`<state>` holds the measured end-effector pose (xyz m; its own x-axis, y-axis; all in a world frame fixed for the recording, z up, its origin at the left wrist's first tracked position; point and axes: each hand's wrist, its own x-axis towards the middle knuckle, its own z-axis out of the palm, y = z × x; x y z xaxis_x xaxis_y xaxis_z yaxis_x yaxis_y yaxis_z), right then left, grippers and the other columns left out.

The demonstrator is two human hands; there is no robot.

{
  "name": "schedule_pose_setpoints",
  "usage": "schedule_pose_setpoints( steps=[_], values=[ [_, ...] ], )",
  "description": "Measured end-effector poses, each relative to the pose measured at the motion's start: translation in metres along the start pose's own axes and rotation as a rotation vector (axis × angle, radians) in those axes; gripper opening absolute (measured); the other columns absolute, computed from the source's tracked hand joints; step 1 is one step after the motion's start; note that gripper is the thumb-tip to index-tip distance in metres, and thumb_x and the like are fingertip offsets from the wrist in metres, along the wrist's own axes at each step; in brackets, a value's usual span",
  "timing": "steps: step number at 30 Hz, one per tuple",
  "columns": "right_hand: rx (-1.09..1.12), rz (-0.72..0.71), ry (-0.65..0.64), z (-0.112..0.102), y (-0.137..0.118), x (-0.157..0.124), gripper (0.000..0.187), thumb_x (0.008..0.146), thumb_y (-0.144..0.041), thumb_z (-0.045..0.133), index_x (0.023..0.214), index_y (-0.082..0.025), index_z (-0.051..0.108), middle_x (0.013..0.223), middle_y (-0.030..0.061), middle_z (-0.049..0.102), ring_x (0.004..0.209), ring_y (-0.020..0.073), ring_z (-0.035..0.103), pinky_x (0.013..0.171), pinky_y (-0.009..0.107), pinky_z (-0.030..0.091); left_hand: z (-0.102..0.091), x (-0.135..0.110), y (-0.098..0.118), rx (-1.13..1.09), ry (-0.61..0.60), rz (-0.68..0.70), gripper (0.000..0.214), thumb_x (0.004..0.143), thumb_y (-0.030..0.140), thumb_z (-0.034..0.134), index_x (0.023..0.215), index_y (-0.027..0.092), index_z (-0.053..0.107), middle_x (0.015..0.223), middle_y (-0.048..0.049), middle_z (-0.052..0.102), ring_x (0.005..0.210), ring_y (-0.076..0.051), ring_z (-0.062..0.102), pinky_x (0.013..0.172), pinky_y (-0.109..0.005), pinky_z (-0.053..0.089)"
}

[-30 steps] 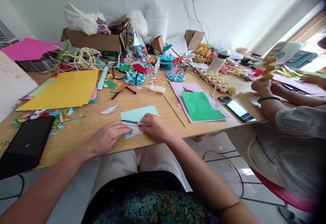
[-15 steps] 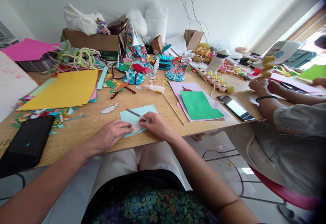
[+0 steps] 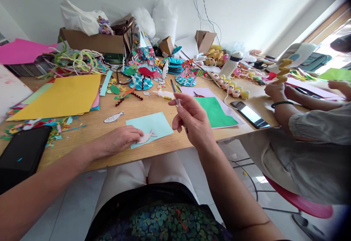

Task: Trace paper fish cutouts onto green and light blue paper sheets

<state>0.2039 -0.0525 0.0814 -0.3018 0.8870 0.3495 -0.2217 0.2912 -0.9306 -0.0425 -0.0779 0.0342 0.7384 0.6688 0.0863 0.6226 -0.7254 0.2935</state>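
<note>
On the table before me lies a light blue sheet of paper (image 3: 164,124), with a white paper fish cutout (image 3: 146,137) on top of it. The fingers of my left hand (image 3: 127,137), held together, press the head end of the cutout against the sheet; its tail shows. My right hand (image 3: 196,120) is raised above the table, to the right of the sheet, closed around a grey pen (image 3: 176,94) tilted with one end up. Another paper fish (image 3: 114,117), with drawn stripes, rests to the left of the sheet.
Yellow paper (image 3: 60,96) and a black phone (image 3: 24,149) are at left. Green paper (image 3: 216,112) and another phone (image 3: 251,115) lie at right. Fish decorations (image 3: 141,83) and a glue bottle (image 3: 165,69) stand behind. A co-worker's hands (image 3: 275,91) hold a yellow coil.
My right hand has lifted off the sheet with the pen and moved right and up, uncovering the fish's tail. My left hand stays on the cutout. The view has shifted slightly.
</note>
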Motion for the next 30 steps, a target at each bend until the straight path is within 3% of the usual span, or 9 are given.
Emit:
schedule_pose_setpoints(
  steps=[3, 6, 13, 17, 21, 25, 30],
  values=[
    [0.082, 0.069, -0.052, -0.006, -0.004, 0.001, 0.029, 0.079, -0.035, 0.057, 0.104, -0.023, 0.061, 0.097, 0.0041, 0.062, 0.067, 0.0108, 0.061, 0.051, 0.021, 0.045, -0.003, 0.006, -0.001, -0.058, -0.032, 0.003, 0.03, 0.091, 0.016, 0.036, 0.085, 0.019, 0.065, 0.1, -0.0045, 0.068, 0.093, -0.014, 0.06, 0.083, -0.023, 0.044],
    [0.177, 0.121, -0.115, -0.013, 0.001, 0.003, 0.03, 0.078, -0.038, 0.055, 0.101, -0.021, 0.064, 0.091, 0.0056, 0.064, 0.081, 0.0165, 0.063, 0.061, 0.027, 0.048, -0.003, 0.008, -0.005, -0.138, -0.033, 0.009, 0.028, 0.091, 0.018, 0.038, 0.084, 0.019, 0.065, 0.097, -0.0039, 0.067, 0.089, -0.013, 0.06, 0.079, -0.021, 0.043],
    [0.133, 0.163, -0.331, -0.023, 0.027, -0.009, 0.021, 0.068, -0.032, 0.073, 0.08, -0.02, 0.061, 0.066, -0.0021, 0.056, 0.062, 0.0098, 0.052, 0.059, 0.024, 0.04, -0.006, 0.01, -0.007, -0.289, -0.069, -0.044, 0.023, 0.088, 0.017, 0.042, 0.083, 0.017, 0.064, 0.092, -0.0034, 0.066, 0.084, -0.013, 0.059, 0.076, -0.021, 0.042],
    [-0.033, 0.183, -0.346, -0.01, 0.03, -0.014, 0.019, 0.079, -0.035, 0.062, 0.076, -0.018, 0.054, 0.058, -0.0055, 0.046, 0.051, 0.0062, 0.04, 0.049, 0.02, 0.03, -0.006, 0.012, -0.009, -0.283, -0.088, -0.111, 0.019, 0.086, 0.019, 0.045, 0.087, 0.017, 0.064, 0.087, -0.0021, 0.065, 0.08, -0.014, 0.058, 0.072, -0.021, 0.042],
    [-0.184, 0.15, -0.401, 0.002, 0.032, -0.01, 0.015, 0.081, -0.032, 0.056, 0.082, -0.018, 0.054, 0.062, -0.0031, 0.054, 0.056, 0.0084, 0.048, 0.053, 0.021, 0.036, -0.006, 0.012, -0.01, -0.267, -0.088, -0.129, 0.02, 0.081, 0.013, 0.046, 0.09, 0.018, 0.063, 0.086, -0.0006, 0.065, 0.079, -0.013, 0.058, 0.07, -0.021, 0.042],
    [-0.227, 0.085, -0.343, -0.003, 0.035, -0.005, 0.012, 0.082, -0.03, 0.053, 0.083, -0.017, 0.055, 0.068, -0.001, 0.06, 0.066, 0.0107, 0.054, 0.063, 0.024, 0.04, -0.006, 0.012, -0.011, -0.262, -0.087, -0.095, 0.02, 0.08, 0.011, 0.046, 0.088, 0.018, 0.064, 0.091, -0.0018, 0.065, 0.085, -0.014, 0.058, 0.075, -0.022, 0.043],
    [-0.455, 0.042, -0.235, -0.005, 0.046, -0.008, 0.014, 0.084, -0.026, 0.05, 0.086, -0.017, 0.061, 0.074, 0.0008, 0.064, 0.072, 0.0124, 0.058, 0.069, 0.026, 0.042, -0.003, 0.009, -0.013, -0.255, -0.058, -0.022, 0.024, 0.089, 0.019, 0.042, 0.091, 0.02, 0.066, 0.098, -0.0028, 0.066, 0.09, -0.014, 0.059, 0.08, -0.022, 0.043]
  ],
)
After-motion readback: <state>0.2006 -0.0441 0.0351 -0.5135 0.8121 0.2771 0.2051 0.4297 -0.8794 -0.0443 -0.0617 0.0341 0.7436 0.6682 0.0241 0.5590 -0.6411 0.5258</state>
